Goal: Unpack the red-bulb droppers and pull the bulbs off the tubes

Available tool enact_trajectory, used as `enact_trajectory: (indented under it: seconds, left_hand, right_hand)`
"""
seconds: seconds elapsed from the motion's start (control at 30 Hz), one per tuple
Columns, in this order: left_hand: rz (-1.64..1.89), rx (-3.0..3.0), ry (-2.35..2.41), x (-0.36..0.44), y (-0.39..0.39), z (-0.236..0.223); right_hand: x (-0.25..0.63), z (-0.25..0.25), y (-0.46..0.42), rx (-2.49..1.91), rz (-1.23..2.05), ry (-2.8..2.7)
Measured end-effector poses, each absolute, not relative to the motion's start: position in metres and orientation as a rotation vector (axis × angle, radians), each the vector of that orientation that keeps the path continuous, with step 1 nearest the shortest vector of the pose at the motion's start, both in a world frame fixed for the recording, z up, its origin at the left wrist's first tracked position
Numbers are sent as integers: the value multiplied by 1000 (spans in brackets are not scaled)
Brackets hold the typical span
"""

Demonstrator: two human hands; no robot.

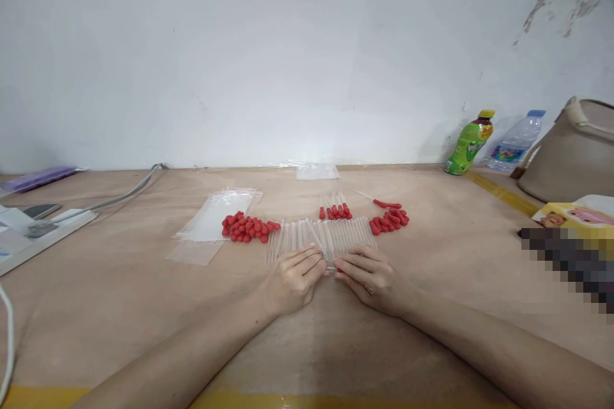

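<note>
My left hand (296, 276) is closed, pinching a clear glass dropper tube (330, 268) that spans the small gap to my right hand (371, 276). My right hand is closed too, on a red rubber bulb of which only a sliver shows at the fingertips. Just beyond both hands lies a row of clear glass tubes (346, 234). Red rubber bulbs are heaped left of the row (244, 228) and right of it (391, 220). Behind the row, several droppers with red bulbs fitted (336, 211) lie side by side; one more dropper (386, 204) lies apart to their right.
Clear plastic bags (211, 217) lie left of the bulbs, another bag (317, 171) by the wall. Rear right stand a green bottle (469, 144), a clear water bottle (515, 140) and a beige bag (568, 153). At left are a power strip (52, 236) and a grey cable (127, 195).
</note>
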State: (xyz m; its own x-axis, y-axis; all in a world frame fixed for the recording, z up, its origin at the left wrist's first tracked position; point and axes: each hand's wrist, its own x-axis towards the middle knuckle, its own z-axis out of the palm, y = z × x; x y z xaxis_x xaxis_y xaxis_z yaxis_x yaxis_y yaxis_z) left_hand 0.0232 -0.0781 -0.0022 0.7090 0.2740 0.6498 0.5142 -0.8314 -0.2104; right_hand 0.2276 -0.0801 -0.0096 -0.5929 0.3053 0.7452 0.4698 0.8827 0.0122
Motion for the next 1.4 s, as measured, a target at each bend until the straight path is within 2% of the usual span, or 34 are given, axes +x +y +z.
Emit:
enact_trajectory:
  seconds: [0.5, 0.67, 0.8, 0.93, 1.1, 1.27, 1.4]
  left_hand:
    - [-948, -2570, -604, 17, -79, -5]
    - [-1091, -2434, -714, -2, -77, -4]
    - [-1000, -2394, -856, -8, -77, 0]
    - [-855, -2344, -987, 5, -74, 11]
    - [-596, -2335, -996, 34, -61, 26]
    - [-463, -2404, -881, 66, -50, 21]
    - [-410, -2455, -884, 80, -49, 10]
  right_hand:
    - [239, -10, -84, -478, -377, -2210]
    - [263, -8, -78, -637, -348, -2066]
    - [277, 2, -67, -790, -362, -1943]
    - [287, 19, -43, -917, -175, -1918]
    - [315, 30, 6, -1340, 130, -1659]
    - [348, 14, 35, -1503, 475, -1428]
    - [361, 1, 37, -1551, 590, -1418]
